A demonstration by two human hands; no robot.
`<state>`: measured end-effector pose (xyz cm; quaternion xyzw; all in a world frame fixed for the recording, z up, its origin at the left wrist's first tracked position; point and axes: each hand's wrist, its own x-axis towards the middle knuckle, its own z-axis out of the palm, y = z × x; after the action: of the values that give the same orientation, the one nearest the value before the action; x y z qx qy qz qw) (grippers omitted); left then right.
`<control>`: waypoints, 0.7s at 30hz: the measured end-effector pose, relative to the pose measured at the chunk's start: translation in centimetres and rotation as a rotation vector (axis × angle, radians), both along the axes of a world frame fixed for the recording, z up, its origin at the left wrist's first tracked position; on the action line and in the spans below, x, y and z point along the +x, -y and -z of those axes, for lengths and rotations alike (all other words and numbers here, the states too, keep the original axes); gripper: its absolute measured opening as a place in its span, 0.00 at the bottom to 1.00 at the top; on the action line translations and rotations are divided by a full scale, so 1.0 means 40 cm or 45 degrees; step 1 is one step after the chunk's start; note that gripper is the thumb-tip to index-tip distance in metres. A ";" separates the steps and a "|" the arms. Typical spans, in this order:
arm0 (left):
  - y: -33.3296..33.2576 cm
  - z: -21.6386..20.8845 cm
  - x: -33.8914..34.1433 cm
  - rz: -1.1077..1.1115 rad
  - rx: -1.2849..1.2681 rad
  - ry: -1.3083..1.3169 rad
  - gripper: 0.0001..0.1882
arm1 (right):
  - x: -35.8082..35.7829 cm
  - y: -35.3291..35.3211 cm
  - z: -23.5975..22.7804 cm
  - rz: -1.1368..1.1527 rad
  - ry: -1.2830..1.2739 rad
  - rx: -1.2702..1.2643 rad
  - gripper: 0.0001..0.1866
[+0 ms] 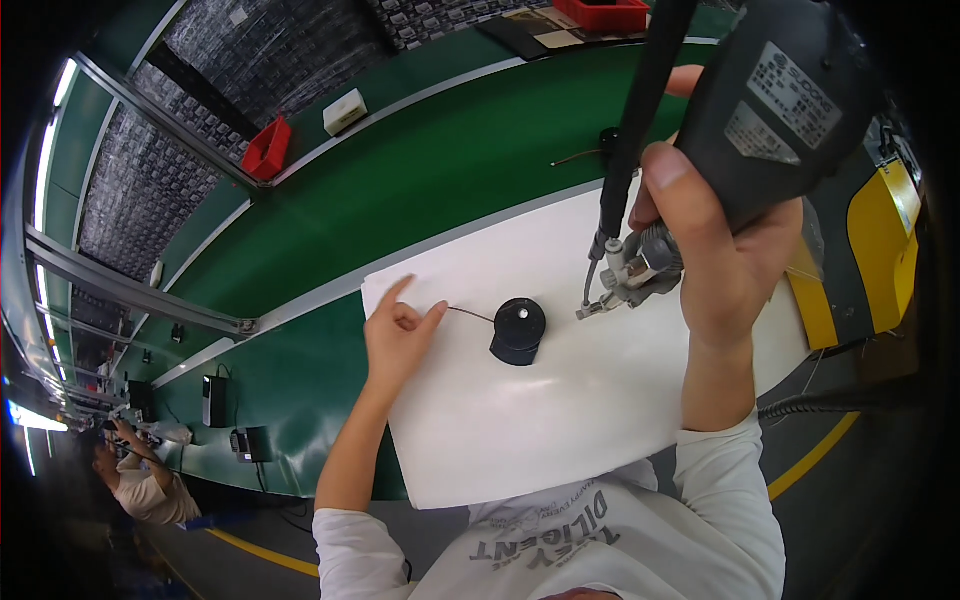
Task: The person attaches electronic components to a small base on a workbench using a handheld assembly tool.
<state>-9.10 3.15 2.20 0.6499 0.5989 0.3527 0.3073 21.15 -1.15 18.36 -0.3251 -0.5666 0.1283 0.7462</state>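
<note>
On the white sheet point(590, 430) in front of me lies a small round black part point(520, 326) with a flat tab and a bright spot on top. A thin dark wire point(470, 314) runs from its left side to my left hand point(395, 335). The thumb meets the wire's end; the index finger points away and the others curl. High on the right, my right hand point(730, 240) wraps round a black electric screwdriver point(770, 120). Its metal nose point(630, 275) points down at the sheet, right of the black part and apart from it.
A black vertical rod point(640, 120) stands beside the screwdriver. Behind the sheet runs a green conveyor surface point(440, 170), with another black part point(608, 140) and its wire on it. Red bins point(268, 148) and a white box point(345, 112) line the far side. A yellow-and-black machine point(870, 250) stands right; a co-worker point(150, 475) is far left.
</note>
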 end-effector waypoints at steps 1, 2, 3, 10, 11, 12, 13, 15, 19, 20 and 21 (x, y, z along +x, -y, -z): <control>0.014 -0.023 0.002 -0.098 0.232 -0.339 0.26 | 0.005 0.002 -0.002 0.008 -0.004 0.003 0.18; 0.029 -0.043 -0.004 -0.047 0.230 -0.464 0.36 | 0.009 0.002 -0.002 -0.036 -0.056 0.013 0.17; 0.038 -0.058 0.001 -0.048 0.229 -0.459 0.36 | 0.002 -0.002 -0.002 -0.088 -0.099 0.019 0.16; 0.094 -0.009 0.163 1.101 1.101 -0.675 0.22 | -0.005 0.016 -0.007 -0.120 -0.094 -0.049 0.13; 0.101 0.002 0.183 1.083 1.109 -0.654 0.20 | -0.010 0.018 -0.008 -0.122 -0.106 -0.046 0.14; 0.108 0.012 0.204 1.070 1.117 -0.627 0.19 | -0.013 0.023 -0.010 -0.118 -0.115 -0.047 0.14; 0.117 0.017 0.225 1.075 1.120 -0.606 0.19 | -0.020 0.028 -0.012 -0.105 -0.101 -0.054 0.14; 0.131 0.022 0.256 1.038 1.162 -0.695 0.21 | -0.039 0.035 -0.012 -0.049 -0.212 -0.073 0.14; 0.133 0.048 0.261 0.969 1.095 -0.596 0.19 | -0.057 0.042 -0.003 0.012 -0.174 -0.095 0.15; 0.131 0.050 0.261 0.963 1.090 -0.579 0.19 | -0.065 0.019 0.002 0.075 -0.145 0.028 0.14; 0.129 0.046 0.260 0.960 1.122 -0.581 0.19 | -0.059 0.013 0.003 0.067 -0.130 0.018 0.14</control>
<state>1.30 -2.01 0.35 0.9414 0.1771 0.2863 -0.0220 18.78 -1.66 18.25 -0.3276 -0.5199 0.1210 0.7796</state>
